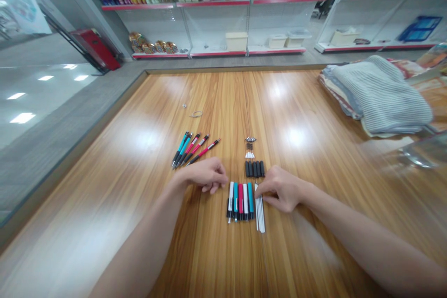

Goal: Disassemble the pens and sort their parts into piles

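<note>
My left hand [208, 174] hovers with loosely bent fingers, just left of a row of pen barrels [240, 199]; nothing shows in it. These white, blue and red barrels lie side by side with their clips. On their right, my right hand [281, 188] has its thumb and forefinger at the upper part of thin white pen refills [260, 216]. Above the barrels lie short black grips [254, 168], small white tips [249, 155], small dark springs [249, 146] and silver cone tips [250, 139]. Several assembled blue and red pens [195, 149] lie beyond my left hand.
A pale looped tie [196, 114] and a small bit [184, 105] rest farther back on the wooden table [139, 186]. Folded cloths [380, 93] are stacked at the right, near a clear container [424, 151]. Store shelves [216, 3] stand behind the table.
</note>
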The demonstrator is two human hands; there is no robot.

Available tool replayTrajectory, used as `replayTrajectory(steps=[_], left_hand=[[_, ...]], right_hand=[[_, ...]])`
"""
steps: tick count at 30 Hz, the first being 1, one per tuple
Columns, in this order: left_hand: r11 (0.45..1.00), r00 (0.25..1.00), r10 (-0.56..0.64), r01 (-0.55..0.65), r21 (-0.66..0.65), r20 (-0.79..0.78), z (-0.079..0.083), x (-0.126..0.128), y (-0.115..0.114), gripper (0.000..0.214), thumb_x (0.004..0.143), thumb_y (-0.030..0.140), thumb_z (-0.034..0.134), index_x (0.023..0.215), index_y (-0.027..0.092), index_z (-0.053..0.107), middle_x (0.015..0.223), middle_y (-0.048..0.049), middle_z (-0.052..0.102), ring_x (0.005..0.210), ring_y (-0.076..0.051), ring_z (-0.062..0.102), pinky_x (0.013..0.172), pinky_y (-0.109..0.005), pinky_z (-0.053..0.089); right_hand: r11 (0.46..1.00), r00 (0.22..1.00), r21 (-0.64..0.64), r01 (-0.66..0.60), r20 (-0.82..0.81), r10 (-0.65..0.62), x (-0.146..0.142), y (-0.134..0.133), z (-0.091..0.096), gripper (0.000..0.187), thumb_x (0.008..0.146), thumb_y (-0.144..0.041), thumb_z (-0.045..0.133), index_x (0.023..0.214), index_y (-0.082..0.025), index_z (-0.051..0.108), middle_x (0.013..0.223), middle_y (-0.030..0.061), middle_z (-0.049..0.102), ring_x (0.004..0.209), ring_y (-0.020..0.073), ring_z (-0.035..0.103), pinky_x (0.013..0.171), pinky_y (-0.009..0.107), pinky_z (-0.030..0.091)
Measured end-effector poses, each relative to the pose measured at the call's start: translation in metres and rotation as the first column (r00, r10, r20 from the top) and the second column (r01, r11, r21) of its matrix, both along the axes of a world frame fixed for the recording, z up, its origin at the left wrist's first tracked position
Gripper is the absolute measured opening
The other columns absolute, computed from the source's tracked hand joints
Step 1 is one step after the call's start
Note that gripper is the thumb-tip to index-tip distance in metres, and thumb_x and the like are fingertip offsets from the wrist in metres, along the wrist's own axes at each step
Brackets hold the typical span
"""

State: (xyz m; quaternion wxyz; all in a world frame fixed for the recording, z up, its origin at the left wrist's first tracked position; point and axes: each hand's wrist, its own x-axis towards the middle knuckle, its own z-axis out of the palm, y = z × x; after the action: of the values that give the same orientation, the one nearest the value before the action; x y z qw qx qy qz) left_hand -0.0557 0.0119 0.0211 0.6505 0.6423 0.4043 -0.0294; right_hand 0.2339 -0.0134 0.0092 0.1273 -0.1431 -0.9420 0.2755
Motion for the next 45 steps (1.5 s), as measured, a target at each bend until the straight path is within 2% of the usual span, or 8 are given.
replayTrajectory(steps=[3,7,10,14,23,32,38,45], left_hand=[[0.962,0.980,-0.194,0.180,-0.206,-0.045,0.001,-0.006,-0.002,0.023,0.081,0.032,0.056,0.080,0.012,0.069,0.059,-0.0050,0.068,0.037,-0.011,0.055,0.029,-0.016,0.030],[0.934,0.970,-0.242,0.233,-0.272,0.002,-0.001,-0.003,-0.004,0.021,0.081,0.029,0.058,0.086,0.013,0.070,0.064,-0.0054,0.070,0.040,-0.011,0.058,0.029,-0.014,0.034],[0.926,0.966,-0.257,0.255,-0.278,0.032,-0.002,0.000,-0.004,0.021,0.082,0.029,0.058,0.088,0.013,0.070,0.065,-0.0058,0.070,0.040,-0.011,0.058,0.030,-0.013,0.036],[0.922,0.963,-0.267,0.269,-0.277,0.048,-0.003,0.000,-0.004,0.022,0.083,0.030,0.057,0.088,0.013,0.070,0.067,-0.0064,0.071,0.041,-0.011,0.060,0.031,-0.014,0.037],[0.927,0.968,-0.247,0.250,-0.278,0.046,-0.002,0.004,-0.005,0.026,0.082,0.035,0.060,0.092,0.013,0.069,0.069,-0.0071,0.071,0.043,-0.012,0.061,0.031,-0.016,0.039],[0.920,0.963,-0.264,0.270,-0.284,0.062,-0.003,0.003,-0.004,0.024,0.083,0.033,0.059,0.092,0.013,0.069,0.071,-0.0065,0.071,0.044,-0.011,0.061,0.031,-0.014,0.039],[0.917,0.961,-0.272,0.276,-0.289,0.057,-0.002,0.004,-0.005,0.022,0.082,0.033,0.061,0.091,0.014,0.069,0.073,-0.0064,0.073,0.044,-0.011,0.061,0.032,-0.014,0.039],[0.913,0.956,-0.282,0.293,-0.284,0.079,-0.001,0.006,-0.006,0.021,0.082,0.031,0.060,0.089,0.014,0.069,0.073,-0.0070,0.073,0.044,-0.011,0.061,0.032,-0.014,0.039]], right_hand=[[1.000,1.000,0.010,0.003,0.013,-0.003,-0.002,0.000,0.001,0.029,0.069,-0.010,0.053,0.091,-0.022,0.068,0.060,-0.0022,0.061,0.054,0.0121,0.055,0.054,0.024,0.032],[1.000,1.000,0.019,0.008,0.007,-0.009,-0.001,0.001,0.000,0.032,0.070,-0.010,0.053,0.096,-0.023,0.067,0.056,-0.0031,0.058,0.052,0.0120,0.054,0.053,0.024,0.032],[0.999,0.999,0.020,0.029,-0.016,-0.029,0.001,0.002,-0.003,0.022,0.072,-0.015,0.055,0.090,-0.020,0.065,0.054,-0.0030,0.056,0.052,0.0120,0.054,0.053,0.024,0.032],[0.999,0.999,0.008,0.053,-0.013,-0.053,0.003,0.004,-0.004,0.002,0.071,-0.019,0.057,0.069,-0.018,0.057,0.052,-0.0030,0.055,0.049,0.0105,0.052,0.051,0.023,0.032],[0.981,0.993,0.175,0.077,0.078,-0.092,-0.001,0.005,-0.001,0.012,0.070,-0.018,0.054,0.059,-0.018,0.049,0.050,-0.0014,0.054,0.046,0.0104,0.049,0.049,0.024,0.026],[0.983,0.993,0.155,0.094,0.053,-0.103,0.000,0.005,-0.003,0.013,0.071,-0.018,0.055,0.060,-0.018,0.049,0.053,-0.0016,0.056,0.048,0.0102,0.050,0.050,0.024,0.027],[0.993,0.999,0.107,0.049,0.003,-0.050,0.000,0.004,-0.005,0.007,0.073,-0.016,0.054,0.077,-0.019,0.060,0.056,-0.0024,0.058,0.052,0.0113,0.054,0.052,0.024,0.030],[0.986,0.995,0.147,0.082,0.042,-0.089,0.003,0.007,-0.006,0.013,0.071,-0.018,0.056,0.060,-0.018,0.050,0.052,-0.0012,0.057,0.048,0.0110,0.052,0.049,0.024,0.029]])
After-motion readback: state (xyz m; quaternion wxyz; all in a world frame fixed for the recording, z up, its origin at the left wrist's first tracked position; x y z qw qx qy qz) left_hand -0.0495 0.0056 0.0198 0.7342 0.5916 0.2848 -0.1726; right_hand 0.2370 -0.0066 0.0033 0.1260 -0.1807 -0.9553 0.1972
